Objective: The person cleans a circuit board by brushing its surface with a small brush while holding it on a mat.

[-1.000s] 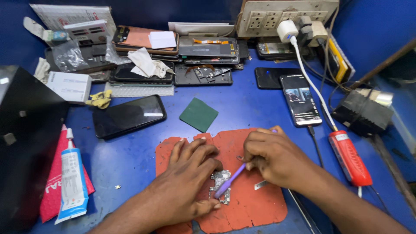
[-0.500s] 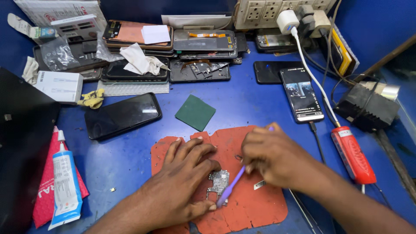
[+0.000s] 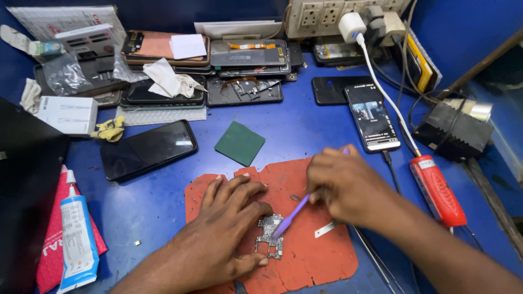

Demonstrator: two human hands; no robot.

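Lying on a worn red mat (image 3: 321, 261) at the near middle of the blue bench (image 3: 294, 130): one small circuit board (image 3: 271, 235), flat, silver-grey. Left hand (image 3: 218, 239): palm down on the mat, fingers spread, thumb and forefinger pressed to the board's left edge, pinning it; grip flat and open, closed round nothing. Right hand (image 3: 346, 188): grip closed on a purple brush-like tool (image 3: 291, 216), held slantwise, its tip touching the board's upper right part. Small pale metal strip (image 3: 325, 230): loose on the mat, just right of the board. Green square pad (image 3: 240, 142): on the bench just beyond the mat. Dark phone (image 3: 148, 148): face up, left of the pad. Second phone (image 3: 372, 116): screen lit, right of the pad, on a white charging cable (image 3: 381, 87) running to a wall socket strip (image 3: 327, 16). Red-handled tool (image 3: 437, 189): lying just right of the right forearm. White tube with blue print (image 3: 76, 239): at the near left, resting on a red packet (image 3: 49, 256). Stack of opened phones and back covers (image 3: 218, 71): along the far edge, with a crumpled white cloth (image 3: 171, 80) on top. White box (image 3: 65, 114): far left.
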